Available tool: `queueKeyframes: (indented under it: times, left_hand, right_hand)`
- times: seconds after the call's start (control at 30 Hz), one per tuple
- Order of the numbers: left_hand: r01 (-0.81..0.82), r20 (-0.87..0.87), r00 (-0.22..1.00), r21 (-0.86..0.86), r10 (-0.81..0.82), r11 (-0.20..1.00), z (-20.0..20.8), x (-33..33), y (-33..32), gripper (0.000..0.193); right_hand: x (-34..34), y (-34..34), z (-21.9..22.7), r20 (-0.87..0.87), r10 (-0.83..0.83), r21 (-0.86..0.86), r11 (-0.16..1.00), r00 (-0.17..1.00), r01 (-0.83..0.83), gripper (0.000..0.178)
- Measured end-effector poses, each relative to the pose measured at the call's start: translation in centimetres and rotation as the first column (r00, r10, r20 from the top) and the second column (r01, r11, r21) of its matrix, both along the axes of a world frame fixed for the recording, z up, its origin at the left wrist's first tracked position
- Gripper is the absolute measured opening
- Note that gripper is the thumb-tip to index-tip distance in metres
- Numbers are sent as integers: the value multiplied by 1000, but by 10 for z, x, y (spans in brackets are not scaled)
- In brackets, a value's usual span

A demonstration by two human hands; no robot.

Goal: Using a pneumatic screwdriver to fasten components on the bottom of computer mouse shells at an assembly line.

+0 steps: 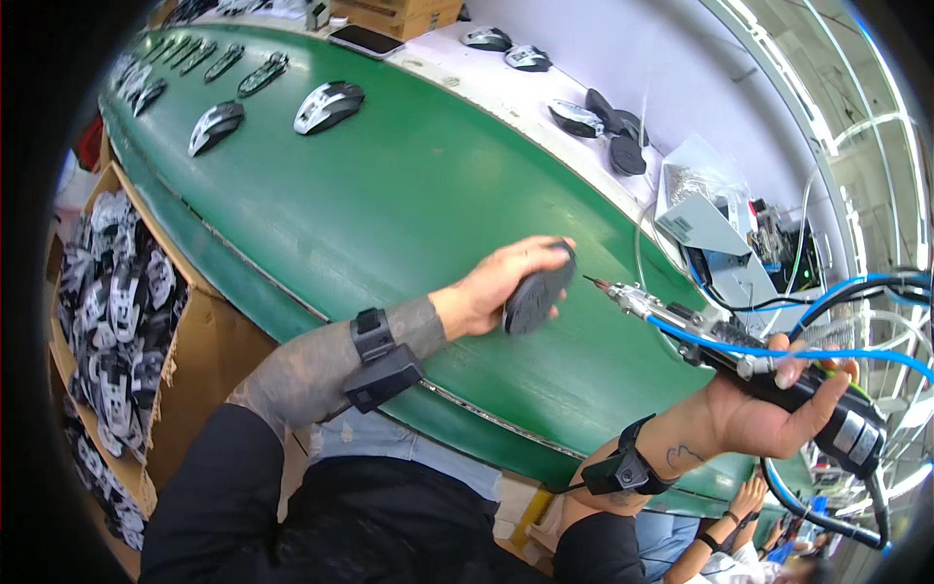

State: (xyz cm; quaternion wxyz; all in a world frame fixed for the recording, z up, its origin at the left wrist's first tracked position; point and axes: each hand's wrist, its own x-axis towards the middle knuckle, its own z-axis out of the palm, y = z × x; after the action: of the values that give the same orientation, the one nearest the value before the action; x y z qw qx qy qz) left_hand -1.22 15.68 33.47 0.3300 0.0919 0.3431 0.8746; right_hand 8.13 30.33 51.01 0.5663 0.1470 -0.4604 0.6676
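My left hand (482, 300) grips a dark computer mouse (533, 300) above the green work surface. Its flat underside faces the screwdriver. In my right hand (759, 419) is a powered screwdriver (666, 319) with blue and black hoses. Its thin tip points left and stops a short gap from the mouse. My right fingers wrap round the black body of the tool. On the green surface farther off lie two black-and-white mice, one mouse (329, 107) nearer the middle and another mouse (216, 127) to its left.
At the far left of the green belt (418, 185) lie several circuit boards (263, 73). More mouse parts (584, 119) and a phone (366, 40) rest on the white ledge. A screw feeder (720, 229) stands at right. A cardboard box (209, 341) of mouse shells is at left. A co-worker's hands (747, 496) show lower right.
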Motion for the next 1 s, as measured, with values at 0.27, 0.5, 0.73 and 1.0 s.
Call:
queueKeyframes:
  times: [0.27,0.5,0.73,1.0]
  left_hand:
    - [-214,186,968,248,171,945,-1,-24,-23,39]
    - [-176,153,980,370,127,912,3,-18,-25,37]
    - [-183,137,981,399,139,898,4,-15,-22,37]
    - [-294,168,952,269,256,917,-6,-16,-17,40]
  right_hand:
    - [16,4,-1,-9,112,132,985,994,-110,32]
    - [8,-16,-13,51,159,137,977,986,-164,38]
    - [4,-14,-15,52,209,152,965,977,-214,36]
    - [1,-26,-15,87,203,169,962,975,-216,34]
